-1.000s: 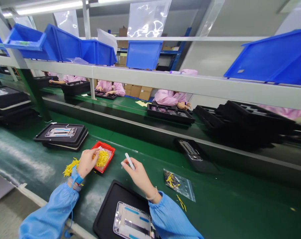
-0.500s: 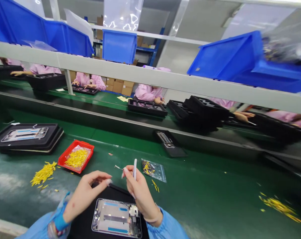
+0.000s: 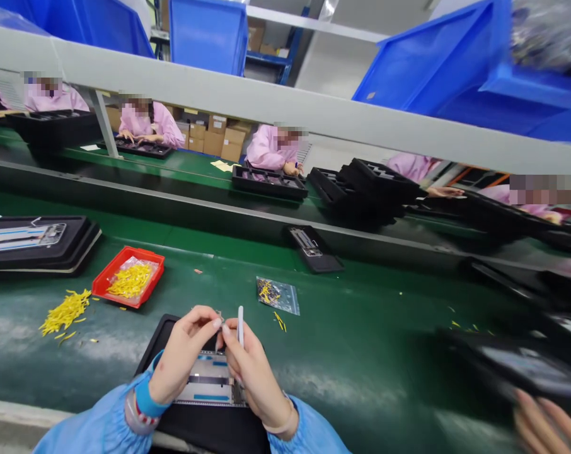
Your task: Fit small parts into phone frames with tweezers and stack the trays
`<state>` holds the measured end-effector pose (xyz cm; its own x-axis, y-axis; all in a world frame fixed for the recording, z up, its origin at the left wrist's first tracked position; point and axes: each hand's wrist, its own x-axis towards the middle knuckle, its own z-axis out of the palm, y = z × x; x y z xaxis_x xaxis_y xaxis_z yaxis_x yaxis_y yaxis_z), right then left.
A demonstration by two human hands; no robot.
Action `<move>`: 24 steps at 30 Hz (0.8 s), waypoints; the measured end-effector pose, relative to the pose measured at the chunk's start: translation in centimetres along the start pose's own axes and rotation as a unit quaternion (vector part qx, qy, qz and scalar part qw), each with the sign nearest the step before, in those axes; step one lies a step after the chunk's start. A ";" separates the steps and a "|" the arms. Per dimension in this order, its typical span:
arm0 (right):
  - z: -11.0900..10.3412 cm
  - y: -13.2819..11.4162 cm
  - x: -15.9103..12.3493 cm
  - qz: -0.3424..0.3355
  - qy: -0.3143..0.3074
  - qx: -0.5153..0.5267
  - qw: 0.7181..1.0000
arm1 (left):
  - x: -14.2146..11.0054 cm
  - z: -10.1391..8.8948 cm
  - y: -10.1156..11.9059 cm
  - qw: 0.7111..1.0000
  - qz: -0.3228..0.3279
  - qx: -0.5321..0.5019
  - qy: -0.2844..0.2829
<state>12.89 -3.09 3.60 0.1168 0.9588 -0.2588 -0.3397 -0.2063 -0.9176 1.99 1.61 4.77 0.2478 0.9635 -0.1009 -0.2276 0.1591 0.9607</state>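
Observation:
My left hand [image 3: 184, 353] is closed in a pinch above the phone frame, its fingertips meeting those of my right hand [image 3: 259, 375]. Between them is a small pale piece [image 3: 220, 320], too small to name. A slim white tool [image 3: 241, 325], apparently tweezers, stands up from my right hand's grip. Beneath both hands lies an opened phone frame [image 3: 205, 389] with blue strips, partly hidden by my fingers. It rests on a black foam tray [image 3: 210, 429].
A red bin [image 3: 157, 274] of yellow strips and a loose yellow pile [image 3: 65, 313] lie left. Beyond my hands are a zip bag [image 3: 288, 299] and another black tray [image 3: 330, 261]. At right, another person's hand [image 3: 545, 419] holds a blurred tray [image 3: 479, 353]. Co-workers sit opposite.
My hands have come together, and the left fingertips now meet the right ones at the small piece. The view has shifted. Another person's hand with a tray has appeared at right.

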 end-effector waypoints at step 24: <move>-6.7 1.9 -0.5 -0.034 0.006 0.136 0.990 | -0.3 -1.4 -4.0 0.821 0.073 0.503 -0.260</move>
<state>18.44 -5.25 -0.08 0.1575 0.9661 -0.2043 -0.5696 -0.0801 -0.8180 1.46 0.95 0.55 0.7153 0.6928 -0.0917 0.5366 -0.4605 0.7071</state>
